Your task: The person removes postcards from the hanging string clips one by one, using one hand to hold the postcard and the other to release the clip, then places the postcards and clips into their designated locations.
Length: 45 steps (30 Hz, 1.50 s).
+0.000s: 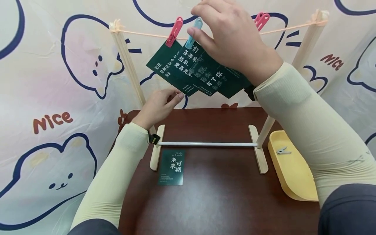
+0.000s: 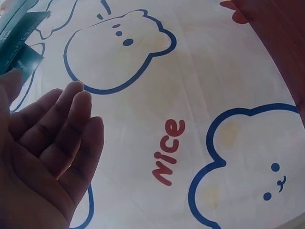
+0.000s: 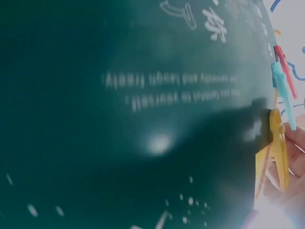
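Note:
My right hand (image 1: 232, 34) is at the cord (image 1: 144, 33), its thumb across a light-blue clothespin (image 1: 190, 42) and its curled index finger just above the pin's top end. In the right wrist view, its fingertips show at the tail of the same blue clothespin (image 3: 283, 90), behind a yellow clothespin (image 3: 279, 143). Below the cord hang several overlapping dark-green cards (image 1: 185, 70) with white writing, tilted. My left hand (image 1: 158, 106) is near their lower left edge. In the left wrist view, the left hand's fingers (image 2: 71, 129) are loosely bent with nothing in the palm.
Two pink clothespins (image 1: 174, 32) are on the cord, one either side of my right hand. Wooden posts joined by a white rod (image 1: 205, 144) carry the cord. One green card (image 1: 171, 167) lies on the brown table (image 1: 211, 195). At right, a yellow tray (image 1: 289, 182) contains a grey clothespin (image 1: 283, 151).

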{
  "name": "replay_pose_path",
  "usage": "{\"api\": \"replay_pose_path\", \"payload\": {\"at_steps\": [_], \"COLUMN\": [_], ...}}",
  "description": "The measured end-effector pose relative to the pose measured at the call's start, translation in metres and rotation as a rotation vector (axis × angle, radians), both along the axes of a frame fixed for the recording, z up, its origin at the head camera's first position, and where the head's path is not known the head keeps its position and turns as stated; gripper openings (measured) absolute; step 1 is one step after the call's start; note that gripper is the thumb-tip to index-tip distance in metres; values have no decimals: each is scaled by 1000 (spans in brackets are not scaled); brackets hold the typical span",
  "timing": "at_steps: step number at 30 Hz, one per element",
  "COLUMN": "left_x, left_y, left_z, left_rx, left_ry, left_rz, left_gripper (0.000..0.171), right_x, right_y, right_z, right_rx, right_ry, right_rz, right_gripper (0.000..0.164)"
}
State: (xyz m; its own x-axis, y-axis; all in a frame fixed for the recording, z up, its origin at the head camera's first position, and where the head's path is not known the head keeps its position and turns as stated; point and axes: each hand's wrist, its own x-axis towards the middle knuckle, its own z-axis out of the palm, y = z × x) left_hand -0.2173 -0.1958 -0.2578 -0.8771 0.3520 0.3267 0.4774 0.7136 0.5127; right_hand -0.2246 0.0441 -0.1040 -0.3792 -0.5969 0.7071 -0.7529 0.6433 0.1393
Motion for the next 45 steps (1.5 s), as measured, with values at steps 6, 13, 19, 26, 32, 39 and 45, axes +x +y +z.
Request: {"api": "replay_pose_path", "payload": {"at_steps": [6,13,19,26,32,39,45], "left_x": [-2,-2,1,2,1,-2,-1], "left_y": [5,8,12,13,10,8,9], "left_z": [-3,-3,-3,-3,-2,3,6], "left_rx": [-14,-5,0,8,164,347,365], "left_ry": [-34,-60,-88,-91,-187,-286,-280], "left_rz": [-9,-2,-35,-53,-97,-143,-155], "left_gripper": [48,43,45,43,42,38,34], "right_x": [1,3,2,1,3,4,4], "right_y": [0,-11,-19,-22,-26,-29,-31], "right_z": [9,17,20,22,22,23,24], "right_rx": [28,67,107,126,162,205,209], "right_ry": [2,-27,-58,-95,-116,-188,-218], "right_rz": [-30,-49,-92,-135,-133,-185,-182], "right_gripper": [53,56,57,58,57,56,53]}}
